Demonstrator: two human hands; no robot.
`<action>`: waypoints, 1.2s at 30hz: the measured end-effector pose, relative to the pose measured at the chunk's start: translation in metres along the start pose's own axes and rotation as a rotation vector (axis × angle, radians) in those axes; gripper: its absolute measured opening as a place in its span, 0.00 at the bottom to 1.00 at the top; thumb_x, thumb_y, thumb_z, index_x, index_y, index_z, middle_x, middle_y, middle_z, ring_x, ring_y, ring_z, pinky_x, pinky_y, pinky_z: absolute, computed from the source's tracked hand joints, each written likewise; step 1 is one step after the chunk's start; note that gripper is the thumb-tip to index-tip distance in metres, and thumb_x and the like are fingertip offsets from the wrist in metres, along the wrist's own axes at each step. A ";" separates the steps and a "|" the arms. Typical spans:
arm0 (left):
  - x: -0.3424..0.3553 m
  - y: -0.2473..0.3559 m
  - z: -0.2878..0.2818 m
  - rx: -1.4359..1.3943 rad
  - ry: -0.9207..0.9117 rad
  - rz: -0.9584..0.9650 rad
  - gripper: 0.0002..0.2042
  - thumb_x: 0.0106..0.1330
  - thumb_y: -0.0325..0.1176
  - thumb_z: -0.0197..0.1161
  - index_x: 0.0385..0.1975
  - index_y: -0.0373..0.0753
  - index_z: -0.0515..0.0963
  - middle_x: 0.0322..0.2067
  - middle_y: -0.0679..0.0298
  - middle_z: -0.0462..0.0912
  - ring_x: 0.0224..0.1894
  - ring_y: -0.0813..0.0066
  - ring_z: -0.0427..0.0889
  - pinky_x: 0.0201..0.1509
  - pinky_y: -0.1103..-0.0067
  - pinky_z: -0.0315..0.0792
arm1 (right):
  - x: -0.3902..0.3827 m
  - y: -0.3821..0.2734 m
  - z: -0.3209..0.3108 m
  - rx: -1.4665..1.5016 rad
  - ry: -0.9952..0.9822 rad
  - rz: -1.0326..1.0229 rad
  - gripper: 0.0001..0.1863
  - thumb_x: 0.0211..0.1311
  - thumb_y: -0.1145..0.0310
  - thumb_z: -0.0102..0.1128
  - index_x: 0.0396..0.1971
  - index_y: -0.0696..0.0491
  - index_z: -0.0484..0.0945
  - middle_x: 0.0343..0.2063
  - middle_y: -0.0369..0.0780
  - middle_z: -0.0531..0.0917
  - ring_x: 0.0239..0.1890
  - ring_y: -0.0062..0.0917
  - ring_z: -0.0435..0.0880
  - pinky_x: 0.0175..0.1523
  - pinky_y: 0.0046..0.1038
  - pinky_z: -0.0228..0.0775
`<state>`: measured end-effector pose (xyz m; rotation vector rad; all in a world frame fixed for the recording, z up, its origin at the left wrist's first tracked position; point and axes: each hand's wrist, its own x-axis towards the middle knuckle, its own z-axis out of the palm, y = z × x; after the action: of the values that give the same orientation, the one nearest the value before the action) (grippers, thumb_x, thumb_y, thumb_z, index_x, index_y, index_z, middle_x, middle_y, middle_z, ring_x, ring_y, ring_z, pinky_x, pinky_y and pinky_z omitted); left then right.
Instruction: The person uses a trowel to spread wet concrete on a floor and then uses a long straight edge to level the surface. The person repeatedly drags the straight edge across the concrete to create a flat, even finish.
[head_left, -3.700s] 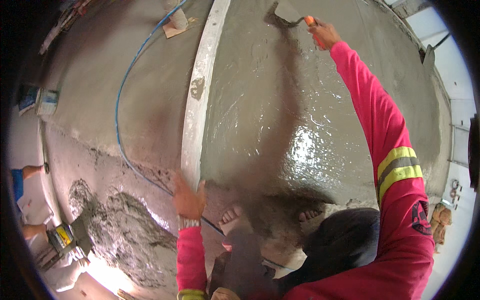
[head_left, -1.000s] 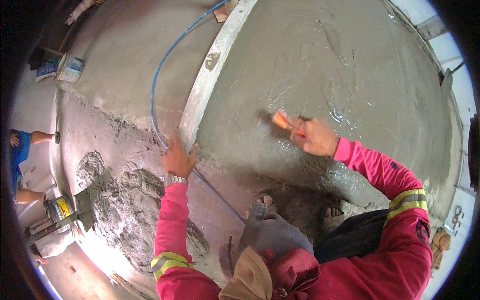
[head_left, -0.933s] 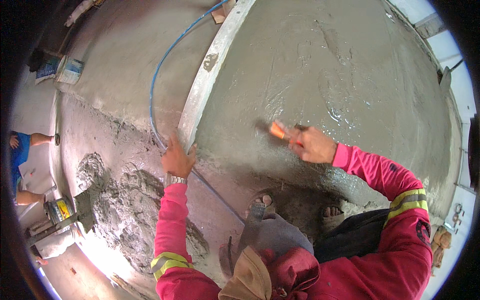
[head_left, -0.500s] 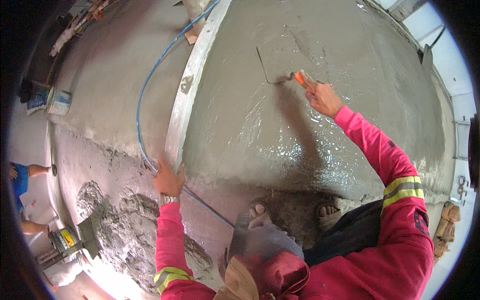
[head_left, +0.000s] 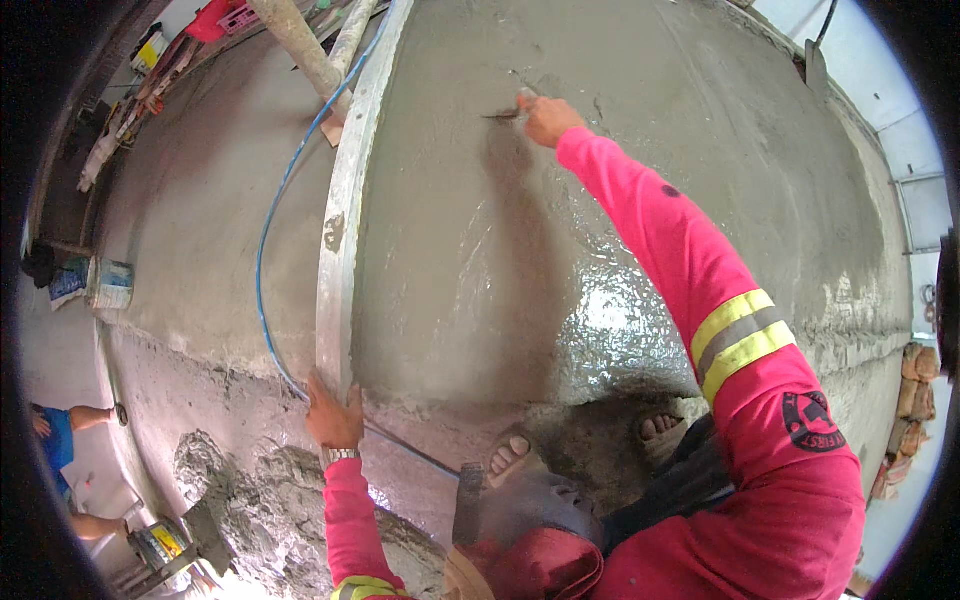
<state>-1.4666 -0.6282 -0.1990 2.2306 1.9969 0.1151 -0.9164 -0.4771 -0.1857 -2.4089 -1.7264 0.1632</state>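
My right hand [head_left: 550,121] is stretched far out over the wet grey cement floor [head_left: 455,200], closed round the handle of a trowel. Only part of the trowel's thin dark blade [head_left: 502,115] shows, lying almost flat against the smooth surface; my fingers hide most of the handle. My left hand [head_left: 334,418] grips the near end of a long pale straightedge [head_left: 345,270], thumb on its right side and fingers on its left. The straightedge runs away from me along the left side of the wet cement. A blue hose [head_left: 262,260] curves beside it and passes by my left hand.
A heap of wet mortar [head_left: 270,485] lies at the lower left. Beyond it are another person's legs and blue clothing [head_left: 58,440]. A bucket [head_left: 110,284] stands at far left, a pole [head_left: 300,45] at the back. Brown bags [head_left: 912,400] line the right side.
My right hand has swept the trowel farther away and to the left, and the blade has turned sideways. My left hand stays on the straightedge's end. The view has shifted somewhat.
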 end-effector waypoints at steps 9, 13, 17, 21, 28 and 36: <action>-0.009 -0.014 0.003 0.028 0.030 -0.010 0.38 0.53 0.45 0.65 0.62 0.34 0.56 0.56 0.45 0.69 0.49 0.45 0.75 0.48 0.60 0.73 | -0.076 0.085 -0.048 0.153 0.070 0.066 0.24 0.58 0.65 0.46 0.57 0.48 0.68 0.29 0.46 0.81 0.27 0.41 0.82 0.34 0.42 0.75; -0.011 -0.017 0.001 0.091 0.063 -0.002 0.38 0.53 0.44 0.65 0.61 0.33 0.56 0.55 0.46 0.70 0.49 0.46 0.76 0.47 0.61 0.73 | -0.104 0.078 -0.044 0.576 -0.057 0.337 0.31 0.57 0.64 0.52 0.64 0.45 0.62 0.20 0.40 0.77 0.15 0.28 0.76 0.21 0.32 0.72; -0.011 -0.011 -0.003 0.055 0.046 -0.005 0.38 0.53 0.45 0.66 0.61 0.33 0.57 0.54 0.46 0.70 0.48 0.46 0.76 0.46 0.62 0.73 | -0.121 0.050 -0.041 0.674 -0.174 0.198 0.34 0.58 0.68 0.52 0.67 0.44 0.56 0.17 0.33 0.67 0.12 0.19 0.67 0.16 0.24 0.63; -0.011 -0.017 -0.003 0.084 0.045 -0.014 0.39 0.53 0.48 0.65 0.61 0.33 0.58 0.54 0.46 0.71 0.46 0.47 0.78 0.45 0.61 0.73 | -0.144 0.020 -0.051 0.518 -0.294 0.052 0.34 0.56 0.66 0.52 0.65 0.44 0.59 0.28 0.41 0.78 0.20 0.28 0.76 0.29 0.31 0.71; -0.009 -0.005 -0.006 0.094 0.046 0.005 0.39 0.53 0.50 0.64 0.60 0.32 0.59 0.54 0.47 0.72 0.44 0.48 0.79 0.42 0.60 0.74 | -0.203 0.047 -0.051 0.129 -0.212 -0.451 0.36 0.56 0.69 0.50 0.67 0.45 0.53 0.26 0.53 0.78 0.27 0.46 0.79 0.36 0.42 0.71; -0.011 -0.016 -0.002 0.112 0.060 0.017 0.39 0.54 0.49 0.63 0.62 0.32 0.57 0.54 0.45 0.71 0.45 0.47 0.78 0.44 0.61 0.74 | -0.287 0.095 -0.078 0.208 -0.336 -0.298 0.37 0.56 0.68 0.53 0.67 0.45 0.52 0.27 0.54 0.78 0.28 0.50 0.78 0.36 0.44 0.69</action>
<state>-1.4839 -0.6378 -0.1989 2.3387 2.0645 0.0749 -0.9063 -0.7844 -0.1320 -2.0365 -2.0650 0.7017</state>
